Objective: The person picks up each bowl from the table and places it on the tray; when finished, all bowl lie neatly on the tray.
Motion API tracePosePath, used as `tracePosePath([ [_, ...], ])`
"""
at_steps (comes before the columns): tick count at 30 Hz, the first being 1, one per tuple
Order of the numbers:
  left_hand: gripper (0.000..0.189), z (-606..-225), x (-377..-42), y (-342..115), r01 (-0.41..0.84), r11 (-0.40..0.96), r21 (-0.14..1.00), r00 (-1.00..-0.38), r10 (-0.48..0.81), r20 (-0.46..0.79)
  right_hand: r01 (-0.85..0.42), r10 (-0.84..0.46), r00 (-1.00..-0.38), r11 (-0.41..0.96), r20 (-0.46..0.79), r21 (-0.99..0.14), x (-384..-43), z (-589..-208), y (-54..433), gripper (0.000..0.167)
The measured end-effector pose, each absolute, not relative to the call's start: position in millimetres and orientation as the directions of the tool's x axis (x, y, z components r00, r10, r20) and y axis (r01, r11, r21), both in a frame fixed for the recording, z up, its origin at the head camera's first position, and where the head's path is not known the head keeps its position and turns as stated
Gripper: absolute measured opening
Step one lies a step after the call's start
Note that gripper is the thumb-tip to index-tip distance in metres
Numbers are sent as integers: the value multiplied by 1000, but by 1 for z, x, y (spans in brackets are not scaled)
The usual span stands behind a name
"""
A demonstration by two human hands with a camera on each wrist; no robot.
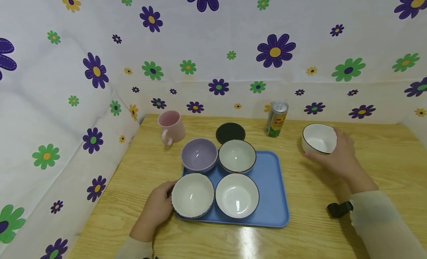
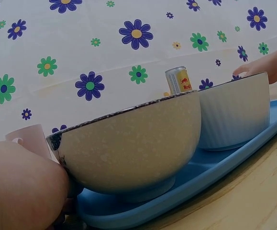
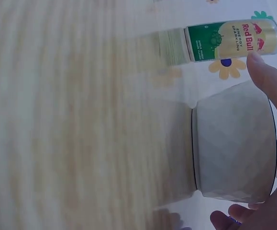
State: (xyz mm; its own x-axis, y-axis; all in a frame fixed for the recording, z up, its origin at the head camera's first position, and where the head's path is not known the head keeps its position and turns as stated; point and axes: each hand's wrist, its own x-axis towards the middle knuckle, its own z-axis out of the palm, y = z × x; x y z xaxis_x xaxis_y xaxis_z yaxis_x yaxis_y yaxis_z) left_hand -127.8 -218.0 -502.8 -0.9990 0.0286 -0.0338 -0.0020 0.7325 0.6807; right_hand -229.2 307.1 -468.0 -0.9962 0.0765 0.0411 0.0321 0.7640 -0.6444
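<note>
My right hand [image 1: 338,157] grips a white bowl [image 1: 319,138] with a dark rim at the back right, thumb on one side and fingers on the other. In the right wrist view this bowl [image 3: 236,143] shows a faceted wall, its base close to the wood. My left hand [image 1: 159,202] is at the left side of a speckled-rim bowl [image 1: 192,196], at the left edge of a blue tray [image 1: 271,188]. Its fingertips are hidden behind bowl and tray edge, so I cannot tell which it holds. Beside that bowl on the tray stands a white dark-rimmed bowl [image 1: 237,195].
Behind these two, a purple bowl [image 1: 199,155] and another pale dark-rimmed bowl [image 1: 237,156] stand at the tray's back. Farther back are a pink mug [image 1: 171,126], a black round disc [image 1: 230,133] and a Red Bull can [image 1: 277,118]. A flowered cloth [image 1: 207,36] hangs behind the table.
</note>
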Motion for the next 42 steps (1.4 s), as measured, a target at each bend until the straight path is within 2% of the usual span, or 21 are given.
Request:
tracePosePath([
  [7, 33, -503, -128, -218, -18, 729, 684, -999, 21, -49, 73, 95, -995, 776, 3, -626, -234, -468, 306, 122],
  [15, 33, -499, -128, -217, -11, 722, 692, -999, 28, -45, 93, 101, -995, 787, -20, -610, -235, -470, 306, 128],
  [25, 35, -500, -129, -218, -21, 728, 686, -998, 22, -53, 111, 117, -993, 750, -34, -653, -234, -466, 302, 125],
  [42, 35, -498, -127, -216, -11, 727, 687, -998, 30, -48, -54, 2, -997, 718, 80, -694, -208, -462, 295, 128],
])
